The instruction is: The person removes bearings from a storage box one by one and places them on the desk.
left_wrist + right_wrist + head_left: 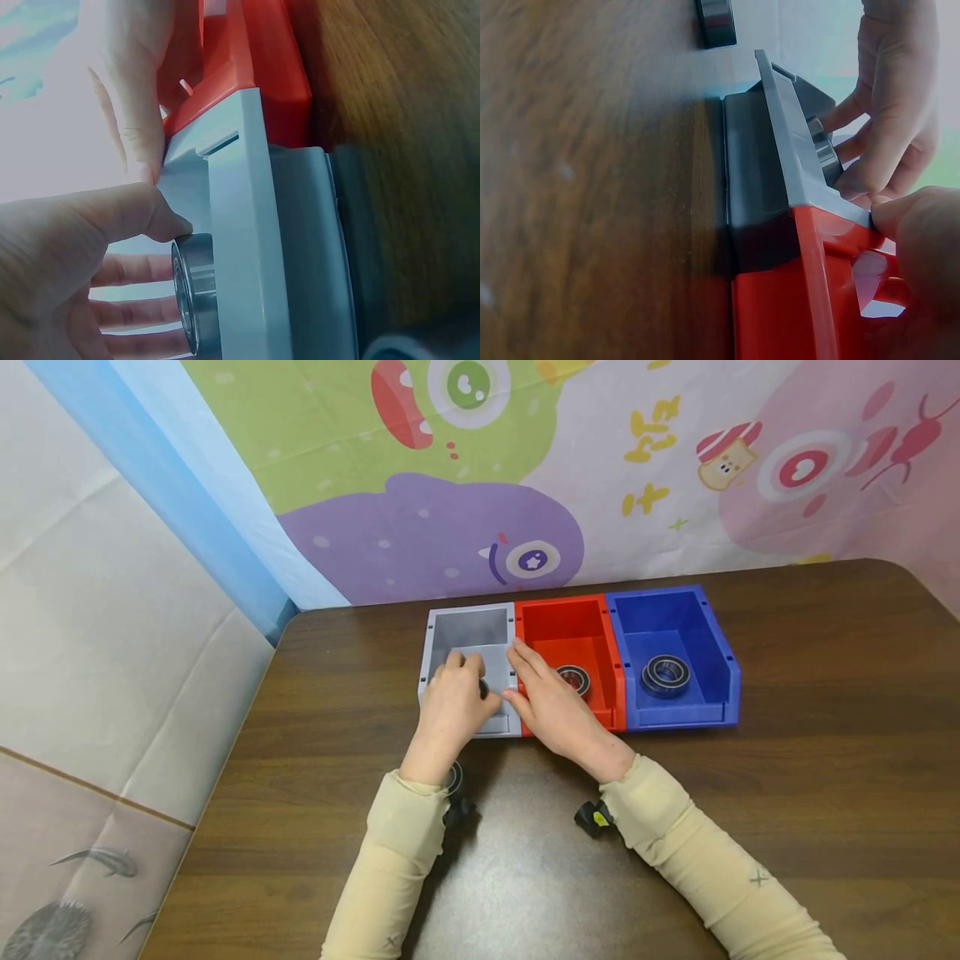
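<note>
Placement seems in hand: the left hand (452, 706) pinches a bearing (202, 292) near the near wall inside the gray bin (472, 628); the right hand (553, 710), fingers extended, touches its right rim. Release likely comes next.

I see a corner of a room, but I can't tell if it is a home or a workroom. There is a brown table (300, 793), and pale panels (112, 610) stand on the left. A big cloth (600, 510) with funny monsters (450, 527) covers the far side, like in a playroom. The plastic bins (562, 622) with metal rings (666, 687) look more like a workshop.
</note>
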Available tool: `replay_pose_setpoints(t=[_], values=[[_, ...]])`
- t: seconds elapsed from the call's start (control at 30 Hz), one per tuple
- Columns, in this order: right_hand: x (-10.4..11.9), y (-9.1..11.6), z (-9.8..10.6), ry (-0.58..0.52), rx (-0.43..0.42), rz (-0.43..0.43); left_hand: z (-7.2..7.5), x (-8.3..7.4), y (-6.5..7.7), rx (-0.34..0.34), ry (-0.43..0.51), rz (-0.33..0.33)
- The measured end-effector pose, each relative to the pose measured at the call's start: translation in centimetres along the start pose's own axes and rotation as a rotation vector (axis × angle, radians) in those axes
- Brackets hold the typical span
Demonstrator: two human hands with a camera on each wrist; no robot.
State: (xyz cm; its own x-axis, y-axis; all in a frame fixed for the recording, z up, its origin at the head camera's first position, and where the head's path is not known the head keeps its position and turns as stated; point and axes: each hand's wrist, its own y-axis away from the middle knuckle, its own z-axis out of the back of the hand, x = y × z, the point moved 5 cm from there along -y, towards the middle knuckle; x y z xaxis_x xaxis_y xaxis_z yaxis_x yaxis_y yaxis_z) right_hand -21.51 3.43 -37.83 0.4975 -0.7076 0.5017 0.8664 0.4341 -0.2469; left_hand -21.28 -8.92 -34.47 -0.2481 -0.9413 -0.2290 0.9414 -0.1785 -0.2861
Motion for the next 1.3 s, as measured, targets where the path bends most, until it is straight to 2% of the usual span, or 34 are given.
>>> replay_pose_setpoints(t=[0.47,0.63,1.3], values=[[0.0,0.0,0.0,0.011,-0.006,0.003,0.6,-0.3,0.1,-0.052,0.019,0.006],[0.0,0.0,0.0,0.007,-0.003,0.002,0.9,-0.7,0.2,-0.058,0.017,-0.019],[0.0,0.0,-0.1,0.0,0.003,0.0,1.1,-1.1,0.5,0.003,0.011,-0.023]])
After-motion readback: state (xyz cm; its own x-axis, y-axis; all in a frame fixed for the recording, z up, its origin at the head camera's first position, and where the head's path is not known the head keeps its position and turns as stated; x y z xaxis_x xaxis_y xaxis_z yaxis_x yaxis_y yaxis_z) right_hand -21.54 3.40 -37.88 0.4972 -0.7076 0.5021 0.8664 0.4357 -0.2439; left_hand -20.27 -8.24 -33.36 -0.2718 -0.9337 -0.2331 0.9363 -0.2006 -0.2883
